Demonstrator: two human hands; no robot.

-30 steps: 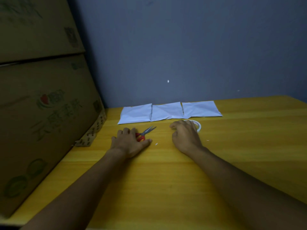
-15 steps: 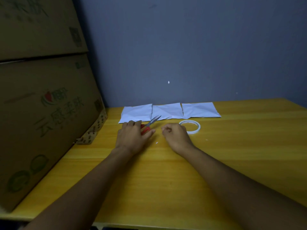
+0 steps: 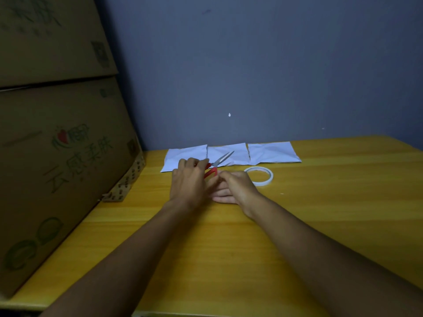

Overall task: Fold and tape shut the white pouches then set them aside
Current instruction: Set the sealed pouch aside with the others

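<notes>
Red-handled scissors gripped open in left hand, right hand fingertips apparently pinching tape strip taut; best cut square, clear of fingers.

Rear wall: flat blue-grey paint, with one small white fleck and a few faint marks. Work surface: yellow wood-grain table, butted against the wall. Left side: two stacked brown cardboard boxes (printed green lettering, a red-and-green logo) standing on the table. Lighting dim and even.
</notes>
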